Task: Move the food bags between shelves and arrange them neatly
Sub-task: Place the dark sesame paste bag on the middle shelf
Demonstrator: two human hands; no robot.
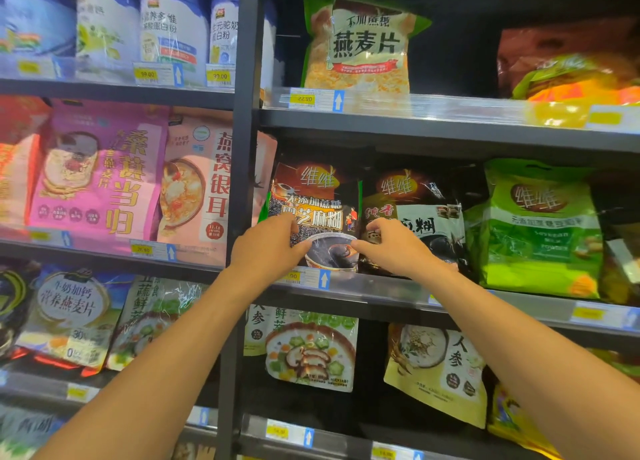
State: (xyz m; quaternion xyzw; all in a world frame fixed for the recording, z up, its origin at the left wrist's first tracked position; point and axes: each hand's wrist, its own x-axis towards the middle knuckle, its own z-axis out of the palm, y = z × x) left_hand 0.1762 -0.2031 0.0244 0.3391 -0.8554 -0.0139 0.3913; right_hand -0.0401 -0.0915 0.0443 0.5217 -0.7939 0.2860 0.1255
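A dark sesame-paste bag stands upright on the middle shelf, just right of the black upright post. My left hand grips its lower left edge. My right hand grips its lower right edge, overlapping a second dark bag beside it. A green bag stands further right on the same shelf. On the shelf above stands a green oat-flake bag, with bare shelf to its right.
The black post splits the shelving. Pink bags and white tubs fill the left bay. Vegetable-print bags and a yellow ginseng bag sit on the lower shelf. Red and yellow packs lie top right.
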